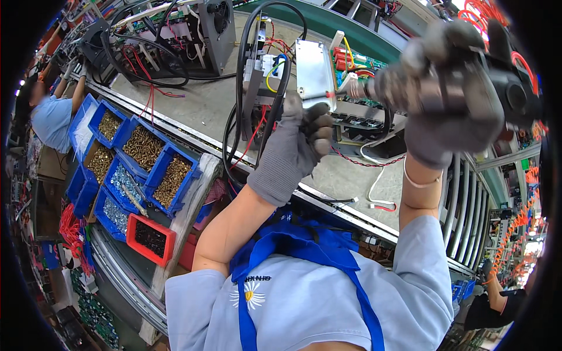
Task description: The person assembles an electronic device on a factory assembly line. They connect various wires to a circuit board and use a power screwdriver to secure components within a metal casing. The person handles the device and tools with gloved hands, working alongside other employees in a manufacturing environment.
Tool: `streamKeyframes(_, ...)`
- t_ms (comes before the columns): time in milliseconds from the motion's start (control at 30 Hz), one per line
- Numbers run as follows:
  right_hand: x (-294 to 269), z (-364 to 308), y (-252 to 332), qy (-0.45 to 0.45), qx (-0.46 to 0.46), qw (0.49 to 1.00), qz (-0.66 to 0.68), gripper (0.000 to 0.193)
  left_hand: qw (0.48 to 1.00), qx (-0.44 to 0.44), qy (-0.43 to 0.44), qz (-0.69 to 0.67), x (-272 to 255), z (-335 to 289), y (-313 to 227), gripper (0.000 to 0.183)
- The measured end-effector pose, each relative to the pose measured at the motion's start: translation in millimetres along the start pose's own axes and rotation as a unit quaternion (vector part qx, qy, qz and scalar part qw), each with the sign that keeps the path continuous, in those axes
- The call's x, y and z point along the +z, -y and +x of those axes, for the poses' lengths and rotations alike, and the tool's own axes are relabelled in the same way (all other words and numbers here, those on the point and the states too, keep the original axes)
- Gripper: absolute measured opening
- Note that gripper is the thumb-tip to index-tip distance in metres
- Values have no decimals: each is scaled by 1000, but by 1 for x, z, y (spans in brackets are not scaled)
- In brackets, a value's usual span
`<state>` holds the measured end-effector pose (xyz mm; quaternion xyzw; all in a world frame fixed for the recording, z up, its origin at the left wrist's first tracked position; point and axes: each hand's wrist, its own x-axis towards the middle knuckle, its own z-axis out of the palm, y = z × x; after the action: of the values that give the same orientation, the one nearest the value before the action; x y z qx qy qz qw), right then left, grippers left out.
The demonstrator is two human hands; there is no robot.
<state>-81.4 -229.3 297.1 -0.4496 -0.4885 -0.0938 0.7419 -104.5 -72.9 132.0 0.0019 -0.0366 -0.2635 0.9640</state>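
My right hand (453, 126), in a grey glove, grips a dark power screwdriver (518, 96) held sideways, partly smeared by motion. Its bit points left toward a silver metal plate (313, 64) on an open electronic unit. Close by the bit's end is my left hand (287, 155), also gloved, with fingers curled; whatever they pinch, if anything, is hidden. A green circuit board (374, 60) with red parts and wires sits right of the plate. Just left of it, a thick black cable (240, 111) loops around the unit's white and grey parts.
Blue bins (175, 205) of brass and silver fasteners and a red bin (170, 248) of black screws stand at left. Another open unit (219, 35) lies on the bench at upper left. A co-worker (52, 120) is at far left. Metal rollers (468, 210) lie at right.
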Motion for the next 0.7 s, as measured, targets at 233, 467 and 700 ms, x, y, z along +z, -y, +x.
streamKeyframes(233, -26, 63, -67, -178, -106, 950, -234, 48, 980, 6, -92, 178, -5, -29, 40, 36)
streamKeyframes(467, -58, 74, -105, -178, -26, 944, -275, 41, 976, -40, -126, 176, -31, -56, 44, 34)
streamKeyframes(700, -64, 78, -111, -203, -75, 941, -261, 37, 955, -81, -177, 223, -23, -54, 41, 43)
